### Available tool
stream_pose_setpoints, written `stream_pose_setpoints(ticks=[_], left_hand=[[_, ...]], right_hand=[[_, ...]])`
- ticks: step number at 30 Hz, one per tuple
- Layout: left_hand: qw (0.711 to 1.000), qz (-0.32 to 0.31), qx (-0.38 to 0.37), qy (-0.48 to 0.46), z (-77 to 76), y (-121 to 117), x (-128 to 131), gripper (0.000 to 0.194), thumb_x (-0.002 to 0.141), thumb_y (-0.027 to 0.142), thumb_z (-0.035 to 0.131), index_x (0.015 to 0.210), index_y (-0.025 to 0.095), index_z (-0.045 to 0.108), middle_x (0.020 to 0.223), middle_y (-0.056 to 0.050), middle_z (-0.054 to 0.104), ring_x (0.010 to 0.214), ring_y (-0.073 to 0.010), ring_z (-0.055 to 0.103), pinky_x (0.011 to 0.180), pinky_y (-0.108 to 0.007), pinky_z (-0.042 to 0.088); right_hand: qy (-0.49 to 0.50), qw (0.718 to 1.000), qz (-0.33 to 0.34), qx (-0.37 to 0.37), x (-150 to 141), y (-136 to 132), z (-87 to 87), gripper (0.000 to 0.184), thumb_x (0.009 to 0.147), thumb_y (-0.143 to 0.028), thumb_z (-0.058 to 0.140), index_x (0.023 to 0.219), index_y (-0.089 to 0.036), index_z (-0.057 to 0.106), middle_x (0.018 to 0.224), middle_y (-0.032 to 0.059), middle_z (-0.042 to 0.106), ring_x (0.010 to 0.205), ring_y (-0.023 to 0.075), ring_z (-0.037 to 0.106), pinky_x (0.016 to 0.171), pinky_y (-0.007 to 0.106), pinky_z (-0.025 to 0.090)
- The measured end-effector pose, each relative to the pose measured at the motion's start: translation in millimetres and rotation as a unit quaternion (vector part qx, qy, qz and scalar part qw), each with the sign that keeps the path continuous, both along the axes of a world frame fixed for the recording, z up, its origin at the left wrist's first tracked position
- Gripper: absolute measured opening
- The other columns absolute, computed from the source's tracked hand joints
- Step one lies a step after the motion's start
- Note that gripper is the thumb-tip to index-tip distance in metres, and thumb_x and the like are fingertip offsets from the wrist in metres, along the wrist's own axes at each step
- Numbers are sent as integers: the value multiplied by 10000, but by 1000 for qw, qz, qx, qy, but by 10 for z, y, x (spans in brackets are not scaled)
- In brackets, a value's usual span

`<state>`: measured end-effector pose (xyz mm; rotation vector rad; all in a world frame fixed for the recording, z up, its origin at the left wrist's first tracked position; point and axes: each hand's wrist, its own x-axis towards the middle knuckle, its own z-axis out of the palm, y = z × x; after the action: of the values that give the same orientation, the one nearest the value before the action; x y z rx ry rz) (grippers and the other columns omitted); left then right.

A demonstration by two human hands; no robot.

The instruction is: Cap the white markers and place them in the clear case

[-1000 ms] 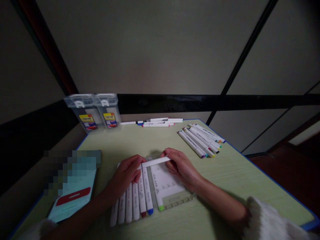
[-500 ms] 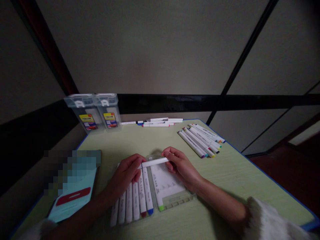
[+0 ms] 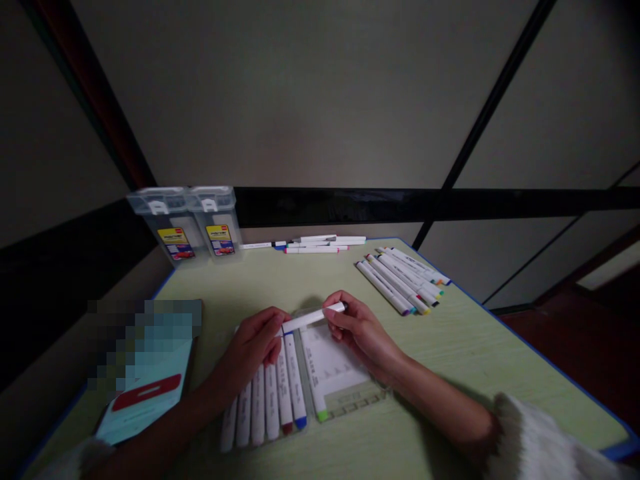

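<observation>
A white marker (image 3: 307,319) is held between my two hands, tilted up toward its right end, which looks dark. My left hand (image 3: 260,337) pinches the marker's left end, and my right hand (image 3: 357,330) grips it near the other end. Below them lies an open clear plastic case (image 3: 357,403). Its left half holds a row of white markers (image 3: 273,403), one with a blue end and one with a dark red end. In the right half are a marker with a lime green end (image 3: 316,387) and a white paper insert (image 3: 340,367). My hands hide the case's upper part.
Two clear lidded boxes (image 3: 173,223) with yellow labels stand at the back left. Several markers (image 3: 315,244) lie along the back edge, and more markers (image 3: 403,280) are at the right. A phone-like device (image 3: 150,383) with a lit screen lies at the left, partly pixelated.
The marker's right end has risen and now shows beyond my right fingers, which have shifted slightly upward along it. My left hand stays in nearly the same place.
</observation>
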<state>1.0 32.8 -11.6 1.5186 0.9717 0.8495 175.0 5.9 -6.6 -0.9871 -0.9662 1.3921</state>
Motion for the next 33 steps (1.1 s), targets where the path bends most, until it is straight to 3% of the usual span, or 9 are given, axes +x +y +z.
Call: stream_pose_setpoints(ticks=[17,33], left_hand=[[997,69,-42,-10,59,-56,28,354,774,479,372,704,157,500,283,129,273,251,-63,309,328,-163,234],[998,43,-7,55,103,-38,33,264,763,396,395,704,163,506,303,110,345,265,-57,291,334,-160,211]], right_hand=[[-19,1000,23,0,-6,-30,40,182,658,-274,618,708,-167,480,449,-78,409,414,57,324,439,219,189],[-21,1000,16,-14,-16,-28,72,152,649,-257,603,665,-169,480,402,-84,381,377,57,293,409,223,168]])
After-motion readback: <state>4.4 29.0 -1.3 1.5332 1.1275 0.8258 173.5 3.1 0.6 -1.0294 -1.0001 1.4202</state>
